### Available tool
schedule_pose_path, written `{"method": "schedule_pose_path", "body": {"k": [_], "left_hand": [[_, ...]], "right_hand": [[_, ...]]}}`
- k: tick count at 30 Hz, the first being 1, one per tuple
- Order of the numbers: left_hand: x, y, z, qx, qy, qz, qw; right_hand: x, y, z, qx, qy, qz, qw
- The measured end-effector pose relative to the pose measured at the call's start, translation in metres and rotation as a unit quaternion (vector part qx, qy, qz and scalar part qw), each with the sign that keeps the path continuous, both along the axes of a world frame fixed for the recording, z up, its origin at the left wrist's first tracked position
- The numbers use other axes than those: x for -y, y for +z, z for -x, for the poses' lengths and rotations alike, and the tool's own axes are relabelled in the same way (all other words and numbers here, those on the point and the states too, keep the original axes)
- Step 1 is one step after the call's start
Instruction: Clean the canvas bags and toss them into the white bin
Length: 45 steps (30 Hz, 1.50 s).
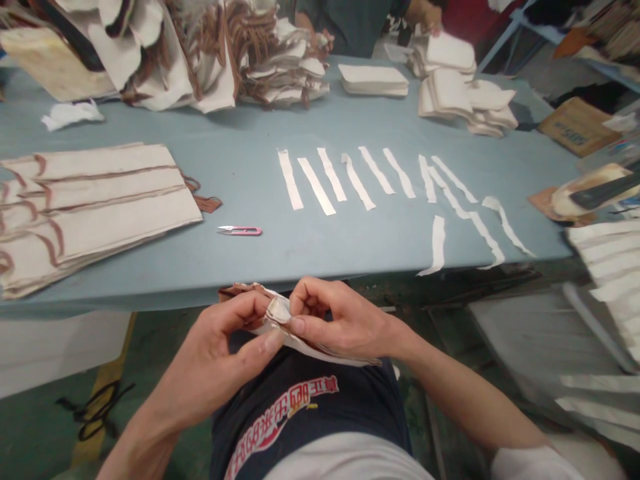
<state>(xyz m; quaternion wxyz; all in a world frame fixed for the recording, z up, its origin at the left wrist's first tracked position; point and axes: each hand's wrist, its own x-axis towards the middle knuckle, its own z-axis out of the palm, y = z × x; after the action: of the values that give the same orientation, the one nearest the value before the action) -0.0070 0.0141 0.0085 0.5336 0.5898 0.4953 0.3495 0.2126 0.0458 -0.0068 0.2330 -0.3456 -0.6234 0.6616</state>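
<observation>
Over my lap, just below the table's front edge, both hands hold a cream fabric piece (320, 355) with brown edging. My left hand (220, 353) pinches it between thumb and index finger from the left. From the right, my right hand (345, 320) grips a folded corner, its fingers curled and thumb pressed on the cloth. Part of the piece is hidden behind the hands. Pink-handled thread snips (243, 231) lie on the table beyond my left hand. Several white strips (315, 187) are spread in a loose row on the blue tabletop.
Stacked cream pieces with brown trim (110, 200) lie at left. A tall fabric heap (200, 60) stands behind, and folded cream stacks (373, 80) sit at the back. Across the table, a co-worker's hand (425, 15) touches a stack. A cardboard box (580, 125) is at right.
</observation>
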Motion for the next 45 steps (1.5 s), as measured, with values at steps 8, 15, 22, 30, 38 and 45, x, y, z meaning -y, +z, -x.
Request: {"method": "schedule_pose_path", "body": {"k": [8, 15, 22, 30, 38, 45], "left_hand": [[0.0, -0.005, 0.005, -0.081, 0.023, -0.018, 0.996], [0.0, -0.015, 0.014, -0.055, 0.005, 0.001, 0.998], [-0.003, -0.014, 0.013, -0.061, -0.001, -0.001, 0.998], [0.001, -0.011, 0.014, -0.056, -0.001, -0.016, 0.998], [0.004, -0.007, 0.012, -0.029, 0.006, 0.0, 1.0], [0.004, -0.013, 0.006, -0.085, 0.073, 0.008, 0.994]], "right_hand": [[0.003, -0.005, 0.005, 0.08, -0.041, -0.179, 0.98], [0.0, -0.01, 0.003, 0.136, -0.081, -0.372, 0.915], [-0.011, 0.004, 0.005, 0.18, -0.067, -0.642, 0.742], [-0.007, 0.008, 0.009, 0.207, -0.051, -0.621, 0.755], [-0.008, 0.022, 0.016, 0.258, 0.01, -0.688, 0.678], [-0.008, 0.007, 0.029, 0.229, -0.014, -0.497, 0.837]]}}
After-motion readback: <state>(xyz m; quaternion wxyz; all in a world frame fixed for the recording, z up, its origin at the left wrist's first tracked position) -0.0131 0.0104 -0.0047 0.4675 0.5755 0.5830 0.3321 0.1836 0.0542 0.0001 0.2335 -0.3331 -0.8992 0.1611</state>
